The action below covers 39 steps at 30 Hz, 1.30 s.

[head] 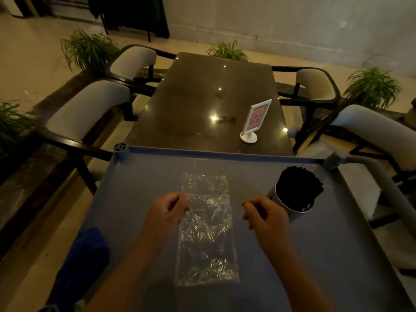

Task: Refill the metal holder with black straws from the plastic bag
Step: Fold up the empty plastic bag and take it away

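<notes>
A clear plastic bag point(206, 228) lies flat and crinkled in the middle of the grey cart tray point(139, 176); I see no straws in it. At the tray's right stands the round metal holder point(284, 208), packed with black straws point(298, 190). My left hand point(167, 212) has its fingers curled, with the fingertips over the bag's left edge; whether they pinch it is unclear. My right hand point(265, 213) is curled shut just right of the bag, holding nothing, close to the holder.
A blue cloth point(87, 251) hangs at the tray's left front edge. Beyond the tray is a dark glossy table point(202, 104) with a white sign stand point(253, 122). Cushioned chairs point(87, 109) flank the table, and the cart's handle point(382, 183) runs along the right.
</notes>
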Each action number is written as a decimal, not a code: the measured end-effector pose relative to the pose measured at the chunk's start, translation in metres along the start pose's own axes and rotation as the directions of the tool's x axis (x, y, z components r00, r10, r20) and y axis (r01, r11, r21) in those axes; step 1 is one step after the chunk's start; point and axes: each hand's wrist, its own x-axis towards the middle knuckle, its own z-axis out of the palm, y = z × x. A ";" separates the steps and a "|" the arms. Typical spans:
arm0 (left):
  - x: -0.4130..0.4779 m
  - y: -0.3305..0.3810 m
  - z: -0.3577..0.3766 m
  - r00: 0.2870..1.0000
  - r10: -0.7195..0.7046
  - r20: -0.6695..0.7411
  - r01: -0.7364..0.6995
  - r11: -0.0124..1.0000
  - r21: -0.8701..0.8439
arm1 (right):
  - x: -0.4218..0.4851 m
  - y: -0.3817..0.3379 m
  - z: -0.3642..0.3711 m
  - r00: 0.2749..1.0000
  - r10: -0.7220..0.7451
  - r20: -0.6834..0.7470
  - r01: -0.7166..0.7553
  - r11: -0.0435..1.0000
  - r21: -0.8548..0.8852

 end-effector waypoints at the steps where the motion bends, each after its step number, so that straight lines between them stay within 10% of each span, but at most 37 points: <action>1: 0.000 -0.005 -0.004 1.000 -0.007 0.011 0.007 1.000 0.019 | -0.001 0.004 0.004 0.999 0.030 -0.013 -0.030 1.000 -0.005; 11: 0.015 -0.069 0.009 0.921 -0.378 0.092 0.333 0.888 0.316 | 0.013 0.085 0.040 0.854 0.488 0.182 -0.455 0.869 -0.197; 27: 0.007 -0.111 0.033 0.812 -0.559 -0.167 0.565 0.683 0.462 | 0.010 0.098 0.068 0.872 0.458 0.171 -0.302 0.780 -0.548; 39: 0.002 -0.041 0.000 0.881 -0.468 0.064 0.472 0.869 -0.149 | 0.018 0.040 0.019 0.877 0.411 0.248 -0.470 0.841 0.267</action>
